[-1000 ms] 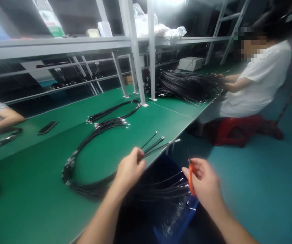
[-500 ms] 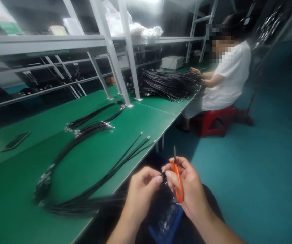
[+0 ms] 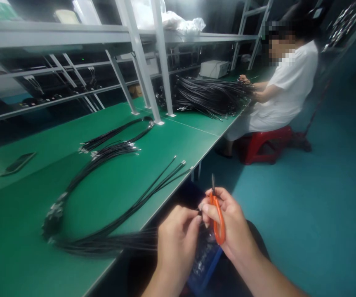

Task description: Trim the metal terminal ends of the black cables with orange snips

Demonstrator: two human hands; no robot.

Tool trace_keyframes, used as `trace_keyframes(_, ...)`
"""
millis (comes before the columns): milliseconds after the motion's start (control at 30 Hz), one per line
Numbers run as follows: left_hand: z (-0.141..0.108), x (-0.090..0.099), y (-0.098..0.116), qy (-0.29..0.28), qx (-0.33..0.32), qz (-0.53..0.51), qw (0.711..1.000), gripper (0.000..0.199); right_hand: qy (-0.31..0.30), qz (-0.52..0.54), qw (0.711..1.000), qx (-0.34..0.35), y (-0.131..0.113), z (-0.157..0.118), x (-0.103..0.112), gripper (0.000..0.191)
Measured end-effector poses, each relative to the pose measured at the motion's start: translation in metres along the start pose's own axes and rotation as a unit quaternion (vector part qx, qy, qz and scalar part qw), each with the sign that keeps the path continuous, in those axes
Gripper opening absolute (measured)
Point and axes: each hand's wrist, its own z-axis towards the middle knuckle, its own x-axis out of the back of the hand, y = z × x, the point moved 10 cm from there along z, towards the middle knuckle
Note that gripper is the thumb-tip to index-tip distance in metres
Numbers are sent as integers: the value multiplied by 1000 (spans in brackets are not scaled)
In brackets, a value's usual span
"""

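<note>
My left hand point(image 3: 179, 233) pinches the end of a black cable point(image 3: 199, 212) between thumb and forefinger, just off the table's front edge. Against it, touching the same small end, are the fingertips of my right hand point(image 3: 227, 214). Orange-handled scissors point(image 3: 218, 220) rest in my right hand, their dark blades pointing up and away from the cable. A long bundle of black cables point(image 3: 103, 243) runs from beside my left hand onto the green table and curves back in a loop. Its metal-tipped ends point(image 3: 182, 163) lie near the edge. What sits between my fingertips is mostly hidden.
Below my hands is a blue bin point(image 3: 207, 268) with small shiny pieces. A phone point(image 3: 18, 163) lies at the left of the green table point(image 3: 153, 181). Farther off, a person in white point(image 3: 298, 82) sits on a red stool point(image 3: 267, 144) by a big cable pile point(image 3: 208, 95). Shelf posts point(image 3: 143, 66) rise behind.
The view has tilted down a little, so the background sits higher. My left hand has turned slightly and pressed closer to my right fingertips; both keep their hold.
</note>
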Motion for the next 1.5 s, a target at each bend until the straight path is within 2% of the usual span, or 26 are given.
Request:
trace_keyframes(100,0,-6,-11,-24,44,-106,993,14,-19,69,995,-63,16,0,-4,26)
trace_keyframes(200,-1,-8,-20,-18,84,-191,978,11,-11,102,990,-94,28,-3,-6,24)
trace_keyframes(400,3,-1,-18,17,90,-238,967,13,11,108,991,-80,32,-10,-11,29)
trace_keyframes(567,6,-8,-20,-33,115,-361,925,13,-25,109,990,-85,34,-11,-18,25)
trace_keyframes(733,5,-7,-25,-37,136,-401,905,15,-26,99,991,-87,36,-10,-16,25)
trace_keyframes(867,7,-11,-18,-59,125,-418,898,9,-27,96,991,-90,36,-12,-18,26)
trace_keyframes(967,7,-13,-13,-72,119,-461,876,12,-41,104,990,-89,34,-13,-21,25)
trace_keyframes(1100,5,-14,-15,-79,143,-495,854,11,-51,105,989,-88,32,-12,-22,23)
trace_keyframes(1300,6,-17,-8,-104,123,-488,858,10,-50,101,990,-86,32,-12,-23,24)
trace_keyframes(1400,7,-13,-11,-70,115,-502,854,13,-53,109,989,-84,31,-12,-22,23)
trace_keyframes(1500,5,-8,-18,-43,120,-475,871,13,-46,107,990,-76,31,-10,-19,22)
